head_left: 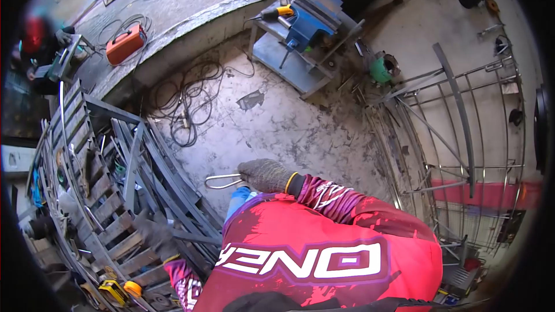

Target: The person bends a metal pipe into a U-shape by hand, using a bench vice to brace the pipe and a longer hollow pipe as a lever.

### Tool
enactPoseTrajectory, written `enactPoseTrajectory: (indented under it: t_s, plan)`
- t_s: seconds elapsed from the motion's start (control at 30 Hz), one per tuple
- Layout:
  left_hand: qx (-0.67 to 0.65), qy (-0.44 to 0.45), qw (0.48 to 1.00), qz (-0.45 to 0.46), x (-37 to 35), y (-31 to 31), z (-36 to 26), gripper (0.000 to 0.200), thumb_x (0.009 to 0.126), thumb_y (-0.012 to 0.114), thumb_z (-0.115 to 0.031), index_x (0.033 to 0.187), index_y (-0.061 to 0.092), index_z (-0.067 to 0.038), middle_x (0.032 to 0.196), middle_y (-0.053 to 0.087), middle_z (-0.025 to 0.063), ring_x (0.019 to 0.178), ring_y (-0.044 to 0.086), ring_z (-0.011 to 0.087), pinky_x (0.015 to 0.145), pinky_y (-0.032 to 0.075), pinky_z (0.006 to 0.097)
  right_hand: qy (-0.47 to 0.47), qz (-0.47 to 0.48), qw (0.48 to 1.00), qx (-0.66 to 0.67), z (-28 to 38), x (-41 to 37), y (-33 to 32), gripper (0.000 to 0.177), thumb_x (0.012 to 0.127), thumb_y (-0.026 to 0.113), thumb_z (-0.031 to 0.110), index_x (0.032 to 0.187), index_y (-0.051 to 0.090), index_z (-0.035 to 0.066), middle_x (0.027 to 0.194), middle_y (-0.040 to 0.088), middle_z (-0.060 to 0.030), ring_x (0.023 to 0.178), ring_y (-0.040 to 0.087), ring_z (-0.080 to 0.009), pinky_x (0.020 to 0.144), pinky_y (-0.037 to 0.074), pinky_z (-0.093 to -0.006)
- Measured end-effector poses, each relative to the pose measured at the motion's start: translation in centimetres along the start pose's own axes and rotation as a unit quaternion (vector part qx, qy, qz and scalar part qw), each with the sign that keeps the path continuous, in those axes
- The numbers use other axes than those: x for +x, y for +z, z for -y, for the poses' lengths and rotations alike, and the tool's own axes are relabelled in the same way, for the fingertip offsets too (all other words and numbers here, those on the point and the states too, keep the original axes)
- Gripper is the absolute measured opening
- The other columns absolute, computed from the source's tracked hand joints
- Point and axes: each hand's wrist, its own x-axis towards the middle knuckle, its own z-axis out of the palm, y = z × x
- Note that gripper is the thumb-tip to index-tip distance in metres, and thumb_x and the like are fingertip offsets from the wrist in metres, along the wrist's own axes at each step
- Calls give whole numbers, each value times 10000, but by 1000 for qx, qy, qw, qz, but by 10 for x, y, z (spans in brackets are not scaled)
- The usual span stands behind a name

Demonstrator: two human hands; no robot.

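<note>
Pinching one end of a thin, shiny, bent metal loop (222, 187) with the right hand (266, 175), grey glove fingers closed. Sticking out left of that hand, over the floor (277, 133). Likely light, stiff, smooth and hard to break; best to grab by both long sides. Left hand (156, 234) gloved too, by a grey slatted rack (125, 244), too blurry to tell open or shut. Past the right hand, hard, pale, stained ground with black cables (185, 118); ahead and right, a blue metal vise (306, 26). Farther off, left, an orange-red box (125, 45) and a person (34, 40).
</note>
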Motion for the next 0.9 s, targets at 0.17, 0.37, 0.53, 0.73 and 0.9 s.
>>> enactPoseTrajectory:
  t_s: [0.17, 0.37, 0.53, 0.73, 0.9]
  plan:
    - [272, -29, 961, -46, -29, -50, 104, 627, 813, 734, -288, 1357, 515, -67, 1356, 471, 229, 1273, 444, 423, 1063, 377, 500, 61, 13, 998, -15, -3, 16, -5, 265, 968, 493, 327, 1043, 580, 88, 913, 672, -203, 889, 647, -424, 777, 487, -542]
    - [290, -103, 951, 11, -12, -27, 130, 574, 831, 699, -259, 1347, 527, -73, 1269, 520, 215, 1210, 491, 403, 1030, 408, 494, 37, -11, 999, -9, 10, 35, -12, 291, 990, 480, 349, 1062, 580, 85, 975, 671, -235, 936, 633, -451, 816, 472, -566]
    - [126, -72, 989, 35, 19, -5, 132, 385, 994, 540, -244, 1347, 603, -104, 1211, 657, 147, 1097, 620, 289, 937, 495, 390, -4, -29, 999, 14, 30, 14, -33, 262, 978, 521, 266, 1047, 622, 34, 997, 661, -253, 927, 625, -451, 817, 481, -529]
    - [327, 1, 944, -48, 11, 6, 169, 182, 921, 516, -197, 1033, 649, -145, 1013, 642, 138, 906, 673, 361, 757, 546, 492, -5, -82, 996, 34, -27, -45, 0, 195, 975, 544, 174, 949, 587, -14, 823, 588, -186, 764, 561, -314, 726, 458, -430]
    - [334, 38, 942, -7, 15, -6, 136, 216, 922, 516, -155, 1099, 635, -119, 1038, 632, 174, 858, 705, 364, 727, 579, 489, 75, -67, 992, 72, -98, -94, 19, 231, 990, 549, 202, 1001, 603, -23, 852, 611, -171, 775, 560, -270, 731, 464, -418]
